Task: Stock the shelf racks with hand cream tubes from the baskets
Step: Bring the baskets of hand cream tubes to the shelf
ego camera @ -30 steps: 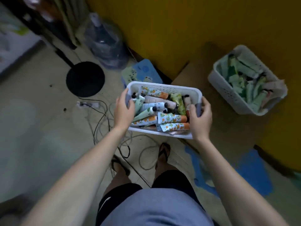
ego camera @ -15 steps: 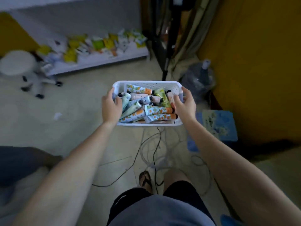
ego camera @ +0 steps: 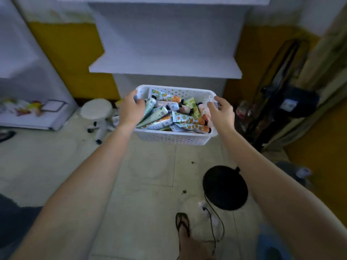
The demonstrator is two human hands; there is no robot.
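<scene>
- Now the person is facing the white shelf rack (ego camera: 165, 68), which is filling the upper view. A second ago the head was pointing at another corner of the room, so the turn toward the stocking spot is looking finished.
- Its nearest board is showing bare, with no tubes on it, so actual stocking is not yet beginning.
- The basket (ego camera: 172, 136) is hanging just in front of and below that board's front edge, above the floor (ego camera: 146, 175). It is sitting further out from the body than half a second ago, and I cannot tell whether anything is supporting it underneath.
- The left hand (ego camera: 130, 109) is gripping the basket's left end, fingers curled over the rim and clamped on it, same hold as before.
- The right hand (ego camera: 222, 115) is holding the right end, fingers curled round the rim there.
- The hand cream tubes (ego camera: 187, 120) are lying piled inside the basket, none taken out.
- A stool (ego camera: 96, 108) is standing left of the basket, and a black disc (ego camera: 225, 187) is lying on the floor below the right forearm.
- Judging next: one hand is needing to let go to pick tubes.
</scene>
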